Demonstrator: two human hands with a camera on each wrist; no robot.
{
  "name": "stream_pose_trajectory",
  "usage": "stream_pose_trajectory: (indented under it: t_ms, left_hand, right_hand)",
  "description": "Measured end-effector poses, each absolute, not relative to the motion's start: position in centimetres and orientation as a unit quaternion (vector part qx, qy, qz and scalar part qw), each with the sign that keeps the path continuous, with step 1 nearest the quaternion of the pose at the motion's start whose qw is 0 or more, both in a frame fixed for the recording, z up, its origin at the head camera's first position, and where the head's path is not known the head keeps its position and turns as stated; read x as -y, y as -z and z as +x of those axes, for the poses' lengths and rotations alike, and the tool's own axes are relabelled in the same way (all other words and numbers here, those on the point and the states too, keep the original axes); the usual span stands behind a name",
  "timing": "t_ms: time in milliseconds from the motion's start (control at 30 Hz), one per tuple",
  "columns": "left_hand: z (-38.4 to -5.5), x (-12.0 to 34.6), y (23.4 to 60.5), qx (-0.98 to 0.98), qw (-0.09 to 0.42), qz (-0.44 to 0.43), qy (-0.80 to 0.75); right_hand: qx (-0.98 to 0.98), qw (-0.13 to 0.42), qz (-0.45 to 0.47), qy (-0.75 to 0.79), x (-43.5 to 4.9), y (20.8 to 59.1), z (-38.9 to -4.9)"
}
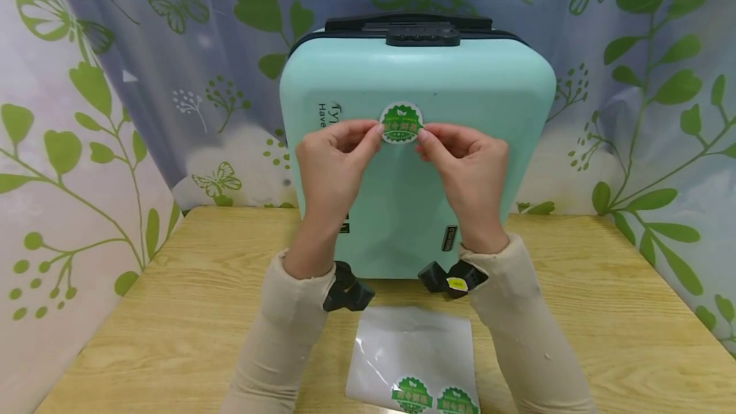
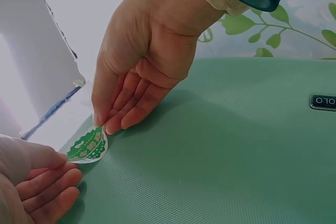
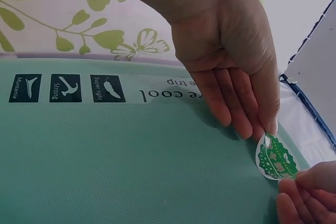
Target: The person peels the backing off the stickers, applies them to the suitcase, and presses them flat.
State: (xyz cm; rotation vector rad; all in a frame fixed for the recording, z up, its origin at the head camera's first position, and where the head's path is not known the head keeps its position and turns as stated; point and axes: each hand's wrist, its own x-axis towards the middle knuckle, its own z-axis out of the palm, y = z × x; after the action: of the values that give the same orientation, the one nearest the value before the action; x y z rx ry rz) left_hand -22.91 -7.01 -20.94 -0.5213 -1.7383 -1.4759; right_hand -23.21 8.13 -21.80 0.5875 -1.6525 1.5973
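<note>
Head cam: L hand [image 1: 336,168] & R hand [image 1: 474,168] are pinching a round green sticker [image 1: 401,122] by opp. sides, over the case [image 1: 402,209]; a sheet [image 1: 414,344] is lying on the table [image 1: 144,344]. L wrist cam: both hands are holding the sticker near the case. R wrist cam: same pinch is showing, & black pics [image 3: 65,88] are showing on the case.

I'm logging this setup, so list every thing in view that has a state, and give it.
Held sticker: slightly bowed, pinched at both sides; contact with the suitcase unclear
Left hand: pinching the sticker's left edge
Right hand: pinching its right edge
Suitcase: closed, standing on the table
Backing sheet: lying on the table, two green stickers visible on it
</note>
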Motion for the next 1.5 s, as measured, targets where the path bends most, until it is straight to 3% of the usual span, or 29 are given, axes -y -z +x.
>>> stream_pose_trajectory:
  t_ms: [667, 1000, 1500]
  left_hand:
    - [-22.71, 7.19, 20.39, 0.712, 0.355, -0.161, 0.584]
    - [-22.33, 6.96, 20.32, 0.738, 0.392, -0.153, 0.527]
    - [-22.44, 7.15, 20.44, 0.725, 0.369, -0.156, 0.56]
  right_hand:
    - [0.658, 0.402, 0.219, -0.598, -7.87, 21.9, -23.25]
    - [0.646, 0.414, 0.217, -0.603, -7.65, 22.15, -23.2]
    - [0.632, 0.426, 0.219, -0.61, -7.45, 22.48, -23.37]
